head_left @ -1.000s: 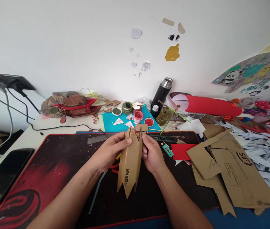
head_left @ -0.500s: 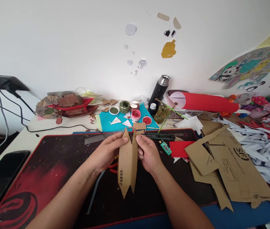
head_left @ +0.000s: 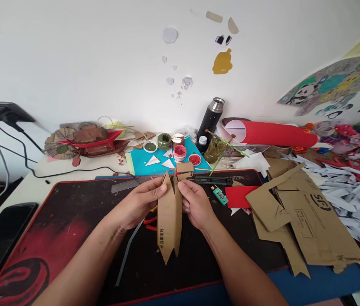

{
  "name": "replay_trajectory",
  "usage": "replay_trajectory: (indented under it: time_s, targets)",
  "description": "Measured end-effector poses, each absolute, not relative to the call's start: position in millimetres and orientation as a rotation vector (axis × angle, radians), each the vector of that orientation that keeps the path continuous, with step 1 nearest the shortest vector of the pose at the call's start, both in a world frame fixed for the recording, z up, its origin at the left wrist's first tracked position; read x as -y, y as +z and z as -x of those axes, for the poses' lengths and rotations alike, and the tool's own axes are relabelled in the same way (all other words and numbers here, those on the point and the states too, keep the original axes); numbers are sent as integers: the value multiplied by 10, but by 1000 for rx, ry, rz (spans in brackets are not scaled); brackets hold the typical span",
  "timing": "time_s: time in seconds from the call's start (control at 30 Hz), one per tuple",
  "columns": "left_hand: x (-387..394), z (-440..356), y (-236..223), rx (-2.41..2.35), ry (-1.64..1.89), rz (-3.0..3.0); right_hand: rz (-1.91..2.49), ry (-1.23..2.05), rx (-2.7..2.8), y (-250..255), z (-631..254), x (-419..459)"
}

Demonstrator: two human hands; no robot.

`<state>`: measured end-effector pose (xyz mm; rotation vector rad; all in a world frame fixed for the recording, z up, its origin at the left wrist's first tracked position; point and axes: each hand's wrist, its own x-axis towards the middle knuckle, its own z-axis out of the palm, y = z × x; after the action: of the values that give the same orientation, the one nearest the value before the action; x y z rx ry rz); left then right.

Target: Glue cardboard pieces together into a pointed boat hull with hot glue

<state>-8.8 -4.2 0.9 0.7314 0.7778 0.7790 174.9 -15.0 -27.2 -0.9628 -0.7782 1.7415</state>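
Observation:
A folded piece of brown cardboard [head_left: 168, 223] with pointed ends stands between my two hands over the dark desk mat. Printed characters run along its lower left face. My left hand [head_left: 142, 202] grips its upper left edge, thumb on the near face and fingers behind. On the other side, my right hand [head_left: 195, 203] pinches the upper right panel near its tip. Partly hidden behind the cardboard and my left hand is a tool with red handles [head_left: 150, 224]. A grey strip [head_left: 128, 250] lies beside my left forearm.
Cardboard scraps [head_left: 310, 229] and white paper strips [head_left: 352, 204] cover the right side. Paint pots [head_left: 164, 141], a black flask [head_left: 211, 117] and a brush jar [head_left: 214, 151] stand at the back. A phone [head_left: 3, 242] lies left; a box cutter [head_left: 213, 181] lies behind my right hand.
The cardboard's right panel tip has shifted slightly left, towards the left tip, with my right hand still on it. The whole view has moved slightly.

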Motion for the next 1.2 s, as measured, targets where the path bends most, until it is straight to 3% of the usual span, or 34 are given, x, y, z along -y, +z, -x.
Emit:
replay_trajectory:
  time_s: [1.2]
  targets:
    - [47,178,-13,-775,739,-761,927,1825,823,-232,-1755,163]
